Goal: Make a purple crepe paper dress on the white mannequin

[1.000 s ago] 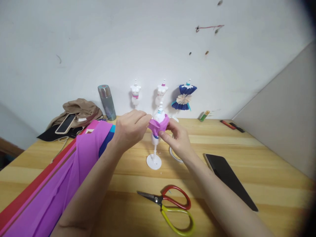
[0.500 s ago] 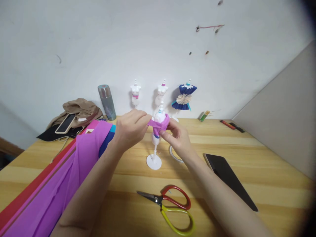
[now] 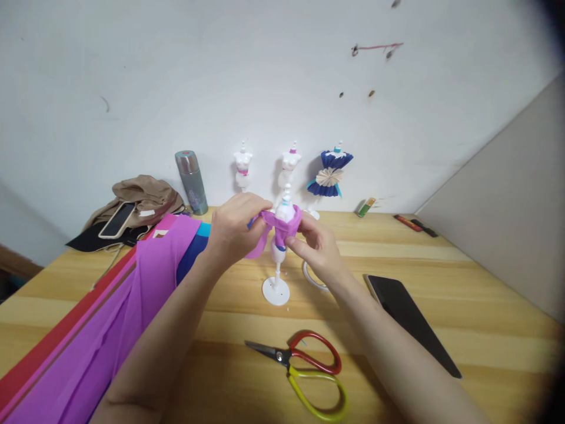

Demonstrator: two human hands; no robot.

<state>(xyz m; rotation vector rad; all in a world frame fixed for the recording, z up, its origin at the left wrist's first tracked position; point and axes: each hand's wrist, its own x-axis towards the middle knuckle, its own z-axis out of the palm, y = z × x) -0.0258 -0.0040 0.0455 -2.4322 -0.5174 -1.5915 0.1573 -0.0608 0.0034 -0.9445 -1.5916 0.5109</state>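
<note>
Clamped in left hand (image 3: 238, 224): purple strip (image 3: 288, 229), tail hanging below | Pinched in right hand (image 3: 316, 240): same strip, at torso | Found around front mannequin (image 3: 278, 254), upright on table (image 3: 229, 321) | Lying nearer: scissors (image 3: 281, 356)

no legible text, brand or number. on the flask (image 3: 192, 187), at the back edge of the worktop (image 3: 229, 335), a pale pattern, not resolvable as lettering; on the small green-and-yellow item (image 3: 366, 208), by the back edge toward the right back corner, markings too small to read; on the white patch (image 3: 160, 234), toward the left edge, a brown mark, likewise unreadable.
</note>
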